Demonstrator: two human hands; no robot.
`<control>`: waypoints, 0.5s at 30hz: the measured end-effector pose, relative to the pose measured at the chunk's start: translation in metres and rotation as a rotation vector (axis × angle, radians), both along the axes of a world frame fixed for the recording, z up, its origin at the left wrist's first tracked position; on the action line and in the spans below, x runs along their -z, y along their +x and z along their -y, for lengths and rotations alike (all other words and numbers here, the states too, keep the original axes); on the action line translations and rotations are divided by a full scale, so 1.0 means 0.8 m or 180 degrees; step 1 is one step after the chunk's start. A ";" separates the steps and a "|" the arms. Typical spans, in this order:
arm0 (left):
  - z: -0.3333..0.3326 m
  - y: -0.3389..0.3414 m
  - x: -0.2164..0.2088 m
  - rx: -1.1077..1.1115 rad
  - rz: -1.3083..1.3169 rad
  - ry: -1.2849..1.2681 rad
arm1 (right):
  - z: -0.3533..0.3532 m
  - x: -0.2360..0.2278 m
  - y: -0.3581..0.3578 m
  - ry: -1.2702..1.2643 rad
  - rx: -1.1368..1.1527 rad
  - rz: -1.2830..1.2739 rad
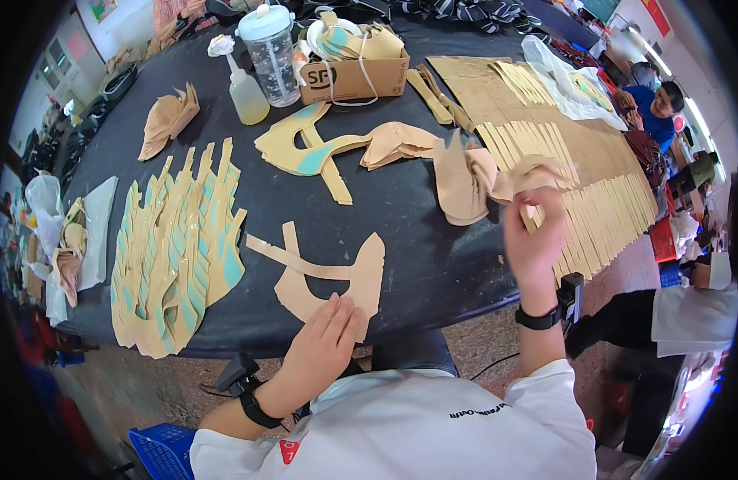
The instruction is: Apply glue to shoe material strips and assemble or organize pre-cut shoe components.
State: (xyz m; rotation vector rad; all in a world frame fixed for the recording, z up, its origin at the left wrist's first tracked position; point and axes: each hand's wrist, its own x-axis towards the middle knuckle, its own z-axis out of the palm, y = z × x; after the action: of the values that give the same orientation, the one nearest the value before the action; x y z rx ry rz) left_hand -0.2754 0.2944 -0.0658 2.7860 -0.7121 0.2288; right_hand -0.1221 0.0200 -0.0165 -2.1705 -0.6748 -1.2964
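Note:
A flat beige cut piece [367, 272], shaped like a sandal upper with open strap loops, lies near the table's front edge. My left hand [331, 330] rests on its lower part with the fingers stretched out. Over at the right, my right hand [538, 232] is raised with thumb and fingers curled together. A motion-blurred beige leather piece [537, 170] is at its fingertips, pinched there as far as the blur shows. Beside it stands a bunch of folded beige pieces [458, 184]. Straps with teal patches [313, 156] lie further back.
A pile of glossy teal-marked uppers [177, 248] lies at left. Rows of narrow strips [605, 220] cover a brown board [581, 140] at right. Behind stand a squeeze bottle [247, 98], a lidded cup [269, 60] and a cardboard box [357, 80]. People are at right.

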 end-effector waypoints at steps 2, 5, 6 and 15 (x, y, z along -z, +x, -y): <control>-0.011 -0.004 0.002 0.0439 0.0389 0.0221 | -0.027 -0.001 -0.015 -0.0773 -0.0661 -0.0355; -0.028 0.000 0.013 0.0720 0.0545 -0.0393 | -0.056 0.033 -0.024 -0.1512 -0.1067 -0.0566; -0.028 0.004 0.004 0.0755 0.0522 -0.0471 | -0.064 0.044 -0.024 -0.1555 -0.1187 -0.0704; -0.145 -0.030 -0.035 0.0148 -0.0351 -0.1042 | -0.048 0.061 -0.019 -0.2017 -0.1188 -0.0901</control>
State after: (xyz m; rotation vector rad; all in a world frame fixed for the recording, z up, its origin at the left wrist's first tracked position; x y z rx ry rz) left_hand -0.2992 0.4101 -0.0374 2.4483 -0.6470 0.1643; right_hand -0.1372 0.0582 -0.0652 -2.4649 -1.4301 -0.6079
